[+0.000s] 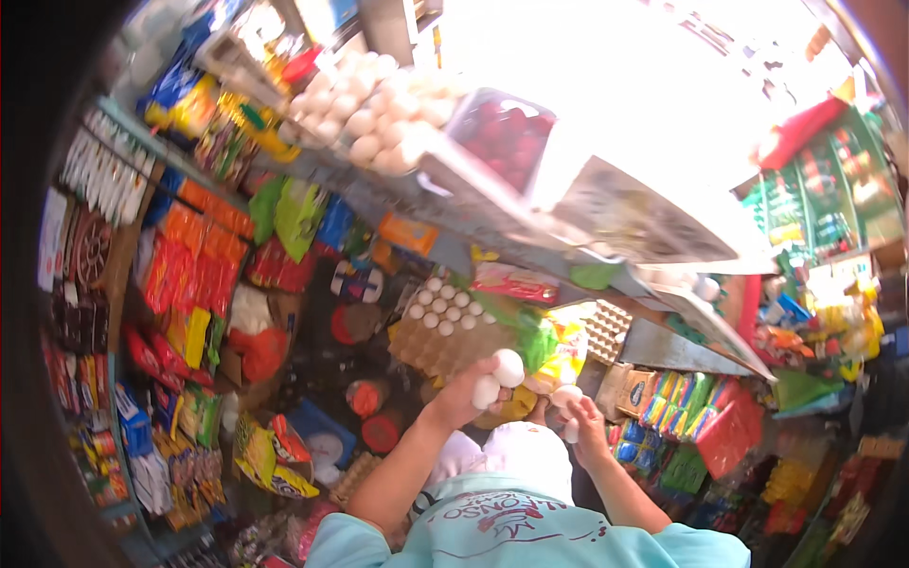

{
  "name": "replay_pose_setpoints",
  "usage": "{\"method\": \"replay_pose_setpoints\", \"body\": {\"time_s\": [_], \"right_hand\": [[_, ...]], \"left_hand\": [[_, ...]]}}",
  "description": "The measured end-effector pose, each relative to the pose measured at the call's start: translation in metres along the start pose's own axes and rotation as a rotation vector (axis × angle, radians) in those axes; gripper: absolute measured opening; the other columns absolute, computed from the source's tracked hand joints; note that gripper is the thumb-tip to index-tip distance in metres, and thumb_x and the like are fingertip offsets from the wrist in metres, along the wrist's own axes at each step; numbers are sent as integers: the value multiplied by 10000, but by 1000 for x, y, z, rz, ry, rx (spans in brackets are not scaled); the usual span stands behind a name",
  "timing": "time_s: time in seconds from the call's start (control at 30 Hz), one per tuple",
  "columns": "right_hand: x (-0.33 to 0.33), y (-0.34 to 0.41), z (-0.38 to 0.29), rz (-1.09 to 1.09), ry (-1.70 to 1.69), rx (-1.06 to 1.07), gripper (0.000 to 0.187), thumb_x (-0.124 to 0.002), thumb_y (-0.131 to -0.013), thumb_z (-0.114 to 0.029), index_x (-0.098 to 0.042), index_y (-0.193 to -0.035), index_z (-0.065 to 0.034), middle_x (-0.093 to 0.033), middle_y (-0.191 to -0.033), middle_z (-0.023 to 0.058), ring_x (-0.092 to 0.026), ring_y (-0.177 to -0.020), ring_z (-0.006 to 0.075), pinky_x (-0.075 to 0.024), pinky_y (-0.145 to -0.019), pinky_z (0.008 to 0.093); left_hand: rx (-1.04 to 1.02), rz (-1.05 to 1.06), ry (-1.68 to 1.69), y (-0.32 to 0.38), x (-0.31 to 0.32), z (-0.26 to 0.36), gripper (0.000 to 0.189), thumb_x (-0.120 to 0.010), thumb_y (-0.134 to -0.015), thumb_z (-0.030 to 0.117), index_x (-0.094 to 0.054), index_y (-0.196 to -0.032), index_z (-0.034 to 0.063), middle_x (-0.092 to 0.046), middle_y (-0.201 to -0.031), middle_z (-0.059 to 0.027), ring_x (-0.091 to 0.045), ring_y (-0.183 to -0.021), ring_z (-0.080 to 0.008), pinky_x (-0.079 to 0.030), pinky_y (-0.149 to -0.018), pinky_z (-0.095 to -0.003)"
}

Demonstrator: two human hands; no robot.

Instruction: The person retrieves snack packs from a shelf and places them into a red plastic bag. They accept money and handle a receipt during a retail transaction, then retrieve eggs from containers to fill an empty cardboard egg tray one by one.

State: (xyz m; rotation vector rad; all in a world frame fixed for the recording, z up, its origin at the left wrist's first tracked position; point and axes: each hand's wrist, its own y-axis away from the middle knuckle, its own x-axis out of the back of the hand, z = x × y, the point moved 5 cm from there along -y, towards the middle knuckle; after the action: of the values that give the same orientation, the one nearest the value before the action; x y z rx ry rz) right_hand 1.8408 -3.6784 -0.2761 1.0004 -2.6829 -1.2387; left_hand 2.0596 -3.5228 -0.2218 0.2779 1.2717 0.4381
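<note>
My left hand (461,399) grips white eggs (508,369), two of which show at its fingertips. Close by on the right, my right hand (591,429) holds more eggs (567,396), one at the top of the fingers and one lower near the palm. Below and beyond my left hand lies a cardboard egg tray (426,349). Rows of white eggs (447,307) fill its far part, while its near cups show bare. A large heap of eggs (369,113) sits on the raised counter ahead.
The counter's long edge (497,209) crosses in front of me. A clear box of red items (508,135) stands on it. Another egg tray (608,330) is under the counter. Shelves of packaged goods (188,248) line the left; colourful packs (685,401) sit right.
</note>
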Motion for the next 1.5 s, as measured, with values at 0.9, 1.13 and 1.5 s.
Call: {"method": "replay_pose_setpoints", "body": {"time_s": [0.9, 1.13, 1.5], "right_hand": [[0, -42, -418, -247, 110, 760, 477, -796, -904, -329, -648, -1265, -54, -692, -1046, 54, -668, -919, 109, -526, -613, 236], [-104, -104, -465, -384, 493, 608, 570, -828, -804, -439, -688, -1207, -60, -684, -1073, 98, -669, -875, 193, -562, -786, 352], [-212, -202, -428, -120, 1254, 792, 358, -753, -683, -357, -799, -905, -80, -748, -992, 195, -718, -979, 323, -575, -877, 431]], "left_hand": [[-541, 142, -176, -188, -199, 89, 379, -793, -929, 290, -658, -1191, 52, -658, -881, -13, -572, -631, -65, -471, -493, -212], [-1235, 967, -1742, -181, -264, 160, 567, -898, -731, 357, -695, -1151, 34, -566, -1139, -189, -664, -907, -348, -569, -819, -432], [-679, 1067, -1985, -200, -238, 174, 554, -729, -805, 530, -738, -1163, 107, -706, -1139, -245, -653, -1103, -435, -559, -891, -513]]}}
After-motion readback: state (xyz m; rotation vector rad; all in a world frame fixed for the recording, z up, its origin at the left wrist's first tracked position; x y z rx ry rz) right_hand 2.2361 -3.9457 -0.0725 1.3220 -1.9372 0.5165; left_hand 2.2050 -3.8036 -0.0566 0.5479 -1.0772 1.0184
